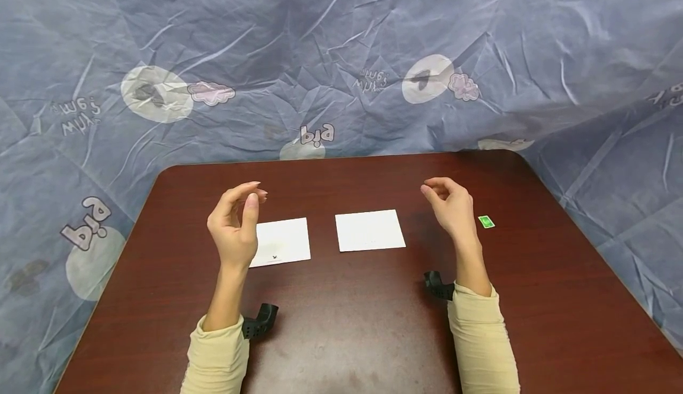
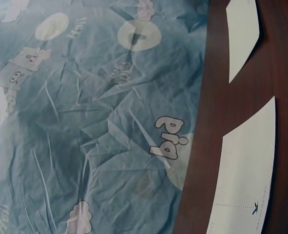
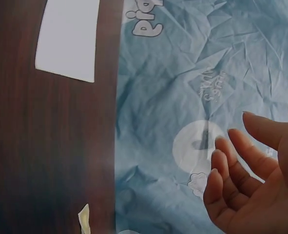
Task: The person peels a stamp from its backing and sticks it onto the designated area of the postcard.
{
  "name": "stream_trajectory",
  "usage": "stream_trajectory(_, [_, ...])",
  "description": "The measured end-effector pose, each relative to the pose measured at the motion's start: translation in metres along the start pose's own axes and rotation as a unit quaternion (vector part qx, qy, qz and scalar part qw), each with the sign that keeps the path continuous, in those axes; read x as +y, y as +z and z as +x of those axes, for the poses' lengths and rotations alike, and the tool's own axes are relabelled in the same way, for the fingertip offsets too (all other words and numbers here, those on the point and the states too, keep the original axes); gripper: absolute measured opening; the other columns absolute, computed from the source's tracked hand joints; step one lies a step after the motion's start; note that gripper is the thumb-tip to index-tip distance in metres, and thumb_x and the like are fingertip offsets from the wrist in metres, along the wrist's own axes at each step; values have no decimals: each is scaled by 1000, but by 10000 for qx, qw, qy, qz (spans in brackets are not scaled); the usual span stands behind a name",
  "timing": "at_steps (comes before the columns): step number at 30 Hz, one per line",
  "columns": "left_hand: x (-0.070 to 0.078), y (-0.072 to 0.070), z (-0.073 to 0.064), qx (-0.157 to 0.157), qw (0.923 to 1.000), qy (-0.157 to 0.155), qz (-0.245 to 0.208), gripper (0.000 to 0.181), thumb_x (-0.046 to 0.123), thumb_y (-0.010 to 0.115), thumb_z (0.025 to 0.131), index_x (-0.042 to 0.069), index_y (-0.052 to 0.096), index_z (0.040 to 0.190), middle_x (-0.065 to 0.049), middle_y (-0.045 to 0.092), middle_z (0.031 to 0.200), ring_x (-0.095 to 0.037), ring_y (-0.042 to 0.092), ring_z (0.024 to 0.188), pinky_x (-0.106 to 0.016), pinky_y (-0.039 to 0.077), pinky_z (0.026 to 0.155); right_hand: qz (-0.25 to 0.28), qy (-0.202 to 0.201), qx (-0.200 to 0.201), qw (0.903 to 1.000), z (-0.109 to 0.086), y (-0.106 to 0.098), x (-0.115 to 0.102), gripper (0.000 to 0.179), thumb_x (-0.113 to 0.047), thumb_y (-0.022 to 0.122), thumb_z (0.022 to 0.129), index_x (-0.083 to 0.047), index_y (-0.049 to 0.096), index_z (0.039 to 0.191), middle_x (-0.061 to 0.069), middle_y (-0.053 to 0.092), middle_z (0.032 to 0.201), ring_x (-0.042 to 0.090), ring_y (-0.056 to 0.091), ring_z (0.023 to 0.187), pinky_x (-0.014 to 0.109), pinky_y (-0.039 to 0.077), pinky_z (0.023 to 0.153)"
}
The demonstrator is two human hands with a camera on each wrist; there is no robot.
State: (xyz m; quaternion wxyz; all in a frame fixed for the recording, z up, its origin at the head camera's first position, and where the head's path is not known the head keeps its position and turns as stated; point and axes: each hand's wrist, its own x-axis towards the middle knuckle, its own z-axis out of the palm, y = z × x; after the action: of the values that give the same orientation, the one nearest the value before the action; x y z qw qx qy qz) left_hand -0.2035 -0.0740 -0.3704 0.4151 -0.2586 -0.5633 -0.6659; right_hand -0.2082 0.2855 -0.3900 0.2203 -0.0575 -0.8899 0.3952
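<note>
Presently L hand (image 1: 233,228), R hand (image 1: 452,207) over table (image 1: 347,305) w/ 2 white cards (image 1: 370,231); fingers loosely bent; green slip (image 1: 486,221) nr R.

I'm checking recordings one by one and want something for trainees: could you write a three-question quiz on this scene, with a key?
1. How many white cards lie on the table?
2. True or false: the right hand is holding something.
3. Which hand is nearer the small green piece? A) left hand B) right hand

Key: 1. Two. 2. False; it is empty. 3. B.
</note>
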Motion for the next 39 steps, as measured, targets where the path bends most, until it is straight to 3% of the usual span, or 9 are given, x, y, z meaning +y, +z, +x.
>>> stream_trajectory(7, [0,-1,0,-27,10000,-9,61,24,7,59,90,-17,61,94,-5,67,79,-17,63,71,-28,50,72,-236,722,175,9970,2,-1,11,28,-26,64,93,-3,68,107,12,61,85,21,52,75,32,40,64])
stream_trajectory(14, [0,-4,0,0,9999,-32,127,25,9,58,91,-16,61,94,0,67,82,-12,63,72,-27,50,72,-606,1658,-32,9843,4,-7,29,34,-31,59,94,-3,67,111,11,59,89,27,53,84,34,40,65])
stream_trajectory(24, [-3,-6,1,-105,9999,-8,122,27,10,59,92,-17,61,95,-2,67,81,-14,62,72,-28,50,71,-866,2437,-517,9646,5,-12,51,40,-30,50,98,-1,59,123,22,57,118,38,49,110,49,42,81])
stream_trajectory(26, [-3,-5,1,-101,9998,-15,144,26,10,59,91,-16,62,95,-2,67,81,-14,62,72,-28,50,71,-922,2590,-584,9597,5,-11,56,40,-29,50,98,3,56,121,24,57,114,33,59,98,41,47,75])
stream_trajectory(28, [-2,-5,1,-81,9998,-23,167,25,10,59,91,-15,62,95,-2,67,81,-15,62,71,-28,50,71,-938,2724,-622,9556,6,-10,61,39,-27,51,98,6,53,118,27,57,110,22,66,72,31,50,63])
stream_trajectory(31, [0,-5,2,-78,9998,-39,193,25,10,59,91,-15,62,95,-3,67,81,-14,62,72,-28,50,70,-948,2825,-731,9518,6,-8,66,38,-24,50,99,9,49,117,31,54,110,8,59,45,24,51,52])
stream_trajectory(34, [1,-4,2,-59,9998,-60,192,25,9,59,91,-16,62,95,-5,67,80,-14,62,72,-28,50,71,-1028,2860,-786,9494,6,-9,71,38,-22,50,99,11,51,117,33,54,115,2,55,41,32,53,73])
stream_trajectory(36, [2,-4,2,-41,9997,-94,213,25,9,59,91,-16,62,95,-6,67,80,-15,62,72,-28,50,71,-1055,2887,-780,9484,6,-9,73,37,-22,50,98,12,55,114,32,55,114,4,56,41,43,43,94])
stream_trajectory(39, [3,-3,2,-37,9995,-194,238,24,8,59,91,-15,62,96,-7,67,80,-16,62,72,-28,50,71,-1135,2936,-766,9461,7,-10,77,36,-22,52,97,10,62,109,27,63,103,6,56,40,51,25,106])
